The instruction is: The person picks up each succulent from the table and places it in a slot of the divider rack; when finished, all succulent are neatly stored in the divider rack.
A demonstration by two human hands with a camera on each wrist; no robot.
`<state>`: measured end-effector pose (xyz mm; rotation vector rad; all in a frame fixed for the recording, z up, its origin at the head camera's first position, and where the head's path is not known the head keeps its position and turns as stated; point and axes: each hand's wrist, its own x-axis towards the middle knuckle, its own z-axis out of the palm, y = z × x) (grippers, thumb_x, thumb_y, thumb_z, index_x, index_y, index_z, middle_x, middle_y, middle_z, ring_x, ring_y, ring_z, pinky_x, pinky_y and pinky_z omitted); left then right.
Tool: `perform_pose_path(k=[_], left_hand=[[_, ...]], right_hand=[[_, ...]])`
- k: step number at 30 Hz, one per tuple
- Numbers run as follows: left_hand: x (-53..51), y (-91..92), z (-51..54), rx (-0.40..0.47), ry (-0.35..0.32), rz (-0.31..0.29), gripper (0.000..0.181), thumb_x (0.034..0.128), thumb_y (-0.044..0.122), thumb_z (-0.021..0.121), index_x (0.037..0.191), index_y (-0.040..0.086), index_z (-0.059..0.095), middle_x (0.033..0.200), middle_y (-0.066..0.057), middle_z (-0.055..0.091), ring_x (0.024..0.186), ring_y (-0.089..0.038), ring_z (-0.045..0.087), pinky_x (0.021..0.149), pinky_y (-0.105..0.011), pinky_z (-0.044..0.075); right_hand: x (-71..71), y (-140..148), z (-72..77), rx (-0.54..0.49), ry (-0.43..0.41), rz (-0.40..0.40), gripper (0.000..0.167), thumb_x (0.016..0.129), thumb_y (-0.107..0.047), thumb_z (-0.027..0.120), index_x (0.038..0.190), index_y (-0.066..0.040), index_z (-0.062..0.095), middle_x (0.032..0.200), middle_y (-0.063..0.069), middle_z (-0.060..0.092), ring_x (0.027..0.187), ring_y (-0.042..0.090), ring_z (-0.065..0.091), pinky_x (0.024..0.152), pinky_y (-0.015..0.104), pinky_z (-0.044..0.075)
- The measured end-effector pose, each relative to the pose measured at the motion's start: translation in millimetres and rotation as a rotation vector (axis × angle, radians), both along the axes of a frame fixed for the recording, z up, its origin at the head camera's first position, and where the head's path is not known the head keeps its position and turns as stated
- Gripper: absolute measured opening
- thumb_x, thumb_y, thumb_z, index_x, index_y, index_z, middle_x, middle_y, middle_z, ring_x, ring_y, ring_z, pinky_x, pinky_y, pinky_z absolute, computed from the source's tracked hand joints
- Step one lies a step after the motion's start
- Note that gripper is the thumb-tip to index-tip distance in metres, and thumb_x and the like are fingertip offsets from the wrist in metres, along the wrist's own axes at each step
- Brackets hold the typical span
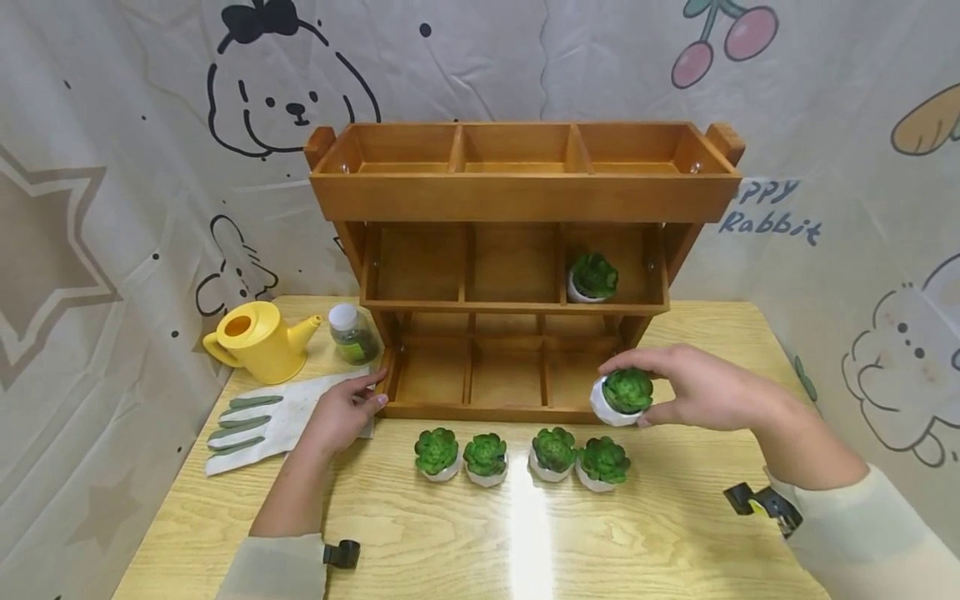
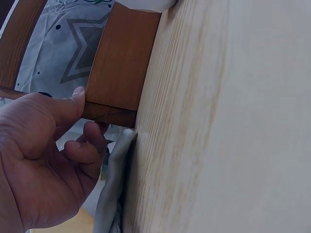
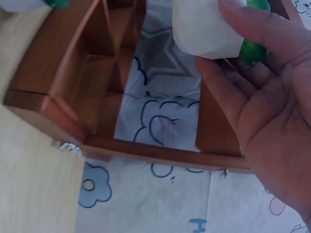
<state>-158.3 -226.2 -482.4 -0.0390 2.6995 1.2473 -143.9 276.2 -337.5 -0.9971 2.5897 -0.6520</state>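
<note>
my right hand (image 1: 701, 387) pinches a potted succulent (image 1: 624, 395) above the pale wood table (image 1: 420, 542); my left hand (image 1: 339, 418) grips the wooden shelf (image 1: 525, 198), printed cloth (image 1: 480, 58) beyond both.

4 plants (image 1: 553, 451) stand in front of the shelf (image 1: 517, 198), leaving a narrow gap mid-row.
</note>
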Motion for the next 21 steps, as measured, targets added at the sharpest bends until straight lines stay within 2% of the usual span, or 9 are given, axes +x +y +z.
perform_pose_path(k=[3, 10, 16, 21], left_hand=[[0.3, 0.1, 0.4, 0.004, -0.002, 0.003, 0.05, 0.1036, 0.024, 0.067, 0.152, 0.017, 0.056, 0.117, -0.012, 0.064, 0.106, -0.027, 0.061, 0.077, -0.036, 0.05], [2.1, 0.8, 0.7, 0.002, -0.007, 0.002, 0.05, 0.1038, 0.025, 0.067, 0.152, 0.017, 0.056, 0.118, -0.012, 0.064, 0.108, -0.027, 0.061, 0.079, -0.037, 0.051], [1.6, 0.2, -0.4, 0.004, -0.013, 0.005, 0.05, 0.1041, 0.026, 0.066, 0.152, 0.018, 0.056, 0.117, -0.011, 0.064, 0.107, -0.027, 0.061, 0.077, -0.037, 0.05], [0.0, -0.1, 0.2, 0.003, -0.007, -0.001, 0.05, 0.1043, 0.026, 0.066, 0.152, 0.018, 0.056, 0.117, -0.011, 0.065, 0.107, -0.027, 0.061, 0.078, -0.037, 0.05]], right_hand=[[-3.7, -6.4, 5.5, -0.007, -0.004, 0.006, 0.07, 0.086, -0.016, 0.087, 0.147, -0.029, 0.055, 0.111, -0.019, 0.068, 0.097, 0.004, 0.065, 0.088, 0.039, 0.054], [-10.4, -23.3, 16.3, -0.014, 0.002, 0.017, 0.071, 0.083, -0.006, 0.087, 0.144, -0.027, 0.058, 0.121, -0.013, 0.066, 0.104, 0.009, 0.063, 0.093, 0.042, 0.054], [-18.0, -36.2, 28.8, 0.003, 0.052, 0.064, 0.072, 0.082, -0.004, 0.087, 0.144, -0.028, 0.059, 0.134, -0.009, 0.063, 0.11, 0.008, 0.063, 0.094, 0.041, 0.054], [-27.1, -45.3, 41.2, -0.019, 0.11, 0.106, 0.073, 0.082, -0.003, 0.087, 0.145, -0.026, 0.058, 0.133, -0.008, 0.064, 0.108, 0.01, 0.064, 0.094, 0.043, 0.054]])
